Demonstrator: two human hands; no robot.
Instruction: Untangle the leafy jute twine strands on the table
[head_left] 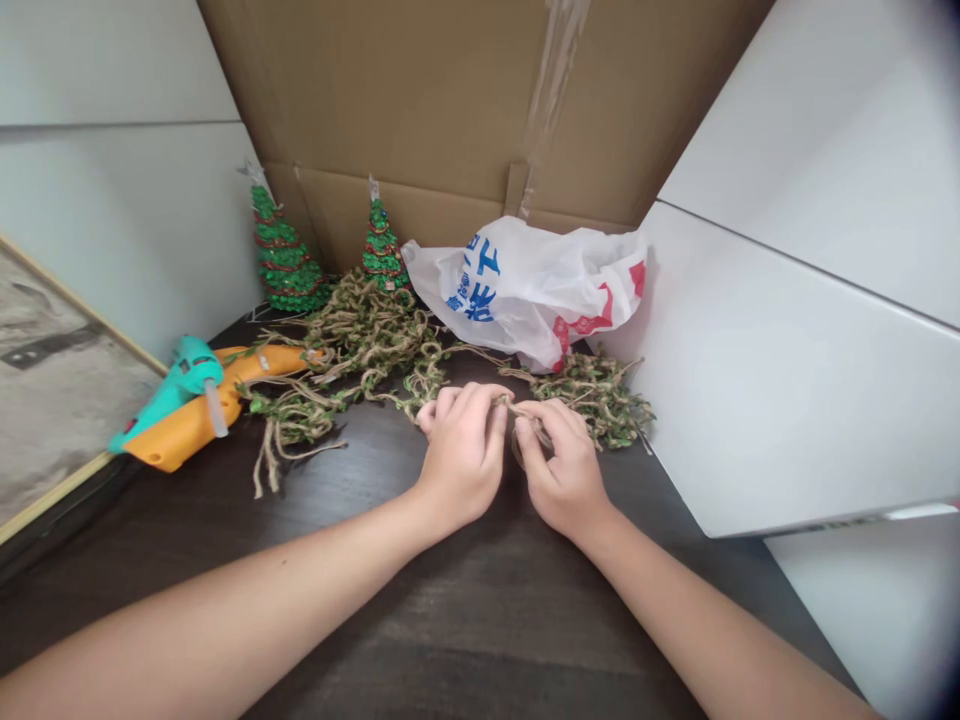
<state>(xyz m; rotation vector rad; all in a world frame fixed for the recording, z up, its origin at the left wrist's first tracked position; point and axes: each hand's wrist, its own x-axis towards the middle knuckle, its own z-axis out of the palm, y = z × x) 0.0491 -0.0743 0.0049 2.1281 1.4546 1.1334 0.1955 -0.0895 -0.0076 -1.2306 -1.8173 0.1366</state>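
Note:
Between my two hands runs a strand of twine (512, 404) with bits of green leaf. My left hand (466, 445) is closed on it, thumb against the curled fingers. Pinched close beside it, my right hand (559, 455) grips the same twine, and a loop hangs below the fingertips. A tangled pile of leafy twine (367, 325) spreads behind and to the left of my left hand. Beyond my right hand lies a smaller bunch of leafy twine (600, 395). My fingers hide part of the held strand.
A crumpled white plastic bag (517, 285) lies at the back. Two small green Christmas trees (285, 255) stand at the back left. A teal and orange glue gun (187, 400) rests at left. Cardboard (420, 90) and white panels (787, 300) wall in the dark table (450, 620).

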